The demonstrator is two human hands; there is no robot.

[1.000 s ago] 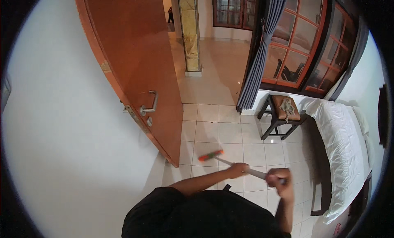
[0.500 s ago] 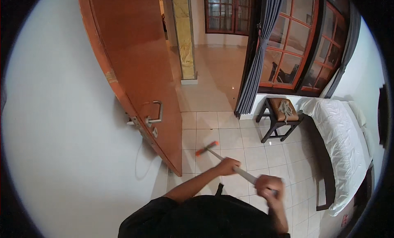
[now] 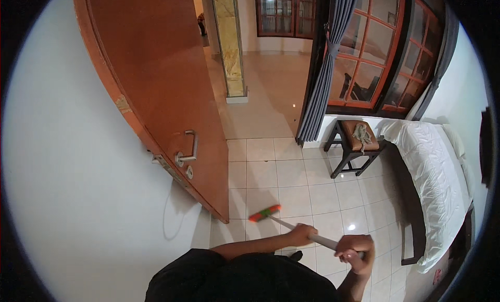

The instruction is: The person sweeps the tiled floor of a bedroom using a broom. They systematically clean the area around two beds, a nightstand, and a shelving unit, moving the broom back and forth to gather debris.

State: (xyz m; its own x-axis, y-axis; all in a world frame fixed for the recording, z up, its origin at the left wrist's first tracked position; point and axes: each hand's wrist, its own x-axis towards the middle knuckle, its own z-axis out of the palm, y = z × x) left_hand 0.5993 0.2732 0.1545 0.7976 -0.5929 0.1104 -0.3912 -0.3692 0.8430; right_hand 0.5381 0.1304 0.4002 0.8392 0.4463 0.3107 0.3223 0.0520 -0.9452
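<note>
A long pale-handled broom (image 3: 280, 222) slants across the tiles, its narrow orange-and-green head resting on the floor to the left. Midway along the handle, my left hand (image 3: 301, 235) is closed around it. My right hand (image 3: 356, 252) grips the handle near its top end, lower right of the left hand. The bristles under the head are too small to make out.
An orange-brown door (image 3: 156, 78) stands ajar at left, beside a white wall (image 3: 67, 161). On the right are a stool (image 3: 359, 135) with a cloth on it and a bed (image 3: 432, 172) with white covers. A grey curtain (image 3: 320, 88) hangs by the doorway.
The broom head has been drawn across the tiles toward me. Both hands have moved down and to the right, still gripping the handle.
</note>
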